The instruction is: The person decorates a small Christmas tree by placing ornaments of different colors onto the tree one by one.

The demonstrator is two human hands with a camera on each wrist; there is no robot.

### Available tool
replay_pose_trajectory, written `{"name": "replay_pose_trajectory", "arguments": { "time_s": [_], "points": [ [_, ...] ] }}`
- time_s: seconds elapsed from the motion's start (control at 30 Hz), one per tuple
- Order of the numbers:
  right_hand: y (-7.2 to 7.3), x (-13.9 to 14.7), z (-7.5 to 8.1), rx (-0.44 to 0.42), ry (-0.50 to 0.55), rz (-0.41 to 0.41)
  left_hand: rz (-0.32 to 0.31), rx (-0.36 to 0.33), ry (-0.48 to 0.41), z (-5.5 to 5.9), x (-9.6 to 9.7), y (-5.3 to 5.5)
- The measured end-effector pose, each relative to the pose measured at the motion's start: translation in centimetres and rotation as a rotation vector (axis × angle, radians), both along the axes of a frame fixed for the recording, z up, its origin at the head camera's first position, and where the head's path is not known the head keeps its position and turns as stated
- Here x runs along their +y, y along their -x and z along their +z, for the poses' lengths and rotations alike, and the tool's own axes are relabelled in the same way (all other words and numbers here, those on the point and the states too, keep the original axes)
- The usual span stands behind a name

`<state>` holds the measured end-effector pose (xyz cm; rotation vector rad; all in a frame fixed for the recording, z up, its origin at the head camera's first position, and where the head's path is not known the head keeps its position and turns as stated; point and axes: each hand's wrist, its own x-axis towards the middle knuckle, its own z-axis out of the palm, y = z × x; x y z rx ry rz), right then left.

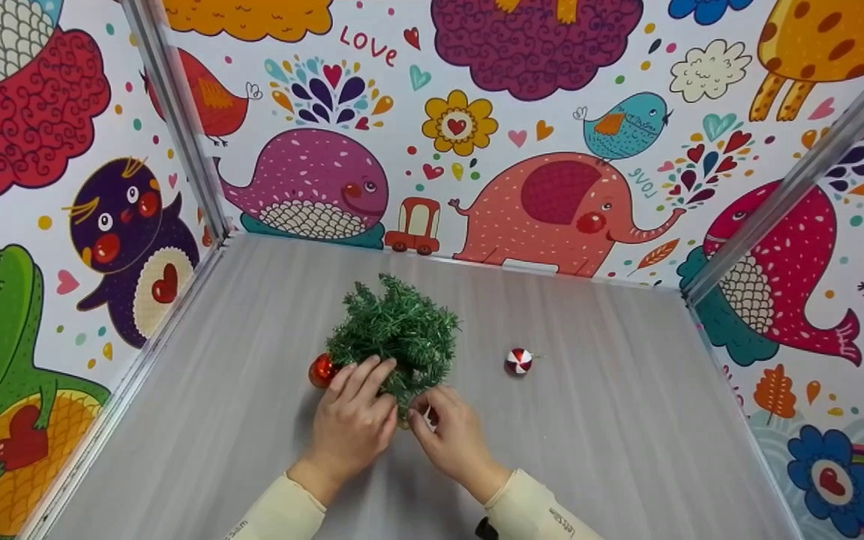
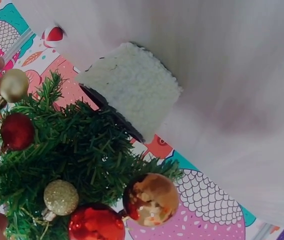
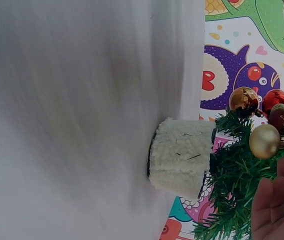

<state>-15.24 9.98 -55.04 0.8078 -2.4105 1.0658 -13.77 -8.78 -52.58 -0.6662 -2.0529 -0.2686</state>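
A small artificial Christmas tree (image 1: pixel 398 322) stands on a white fuzzy base (image 2: pixel 132 85), its branches hung with red and gold balls. My left hand (image 1: pixel 357 409) lies over the near left side of the tree, fingers bent among the branches. Beside it my right hand (image 1: pixel 454 435) pinches with thumb and index finger at the near edge, where a matte gold Christmas ball (image 3: pixel 264 141) hangs; its grip is partly hidden. Further balls, a shiny red one (image 2: pixel 97 222) and a copper one (image 2: pixel 152 199), hang on the left side.
On the grey table (image 1: pixel 612 420) to the right of the tree lies a red-and-white striped ball (image 1: pixel 519 361). Walls with cartoon animals (image 1: pixel 537 210) enclose the table at the back and sides, with metal posts (image 1: pixel 184 127) at the corners.
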Motion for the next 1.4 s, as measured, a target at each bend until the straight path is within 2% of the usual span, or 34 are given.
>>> {"name": "replay_pose_trajectory", "arguments": {
  "time_s": [0.23,0.4,0.53,0.8,1.07,1.3,1.4],
  "points": [
    [0.2,-0.1,-0.2,-0.091,0.000,-0.027,0.010,-0.014,-0.007,-0.2,0.2,0.0],
    [0.4,-0.2,-0.2,-0.114,0.017,-0.032,0.019,-0.029,-0.012,-0.2,0.1,0.0],
    [0.5,-0.2,-0.3,-0.090,-0.014,-0.024,0.026,-0.036,-0.006,-0.2,0.1,0.0],
    [0.8,0.0,-0.6,0.022,-0.084,0.029,0.002,-0.082,0.035,-0.3,0.0,0.0],
    [0.6,0.2,-0.4,-0.012,-0.093,0.018,-0.006,-0.136,0.061,-0.3,-0.1,-0.1],
    [0.5,0.6,-0.4,0.001,-0.058,0.036,-0.047,-0.127,0.024,-0.2,-0.2,-0.1],
    [0.5,0.9,-0.4,0.000,-0.055,0.046,-0.041,-0.117,0.009,-0.1,-0.2,-0.2]
  ]
}}
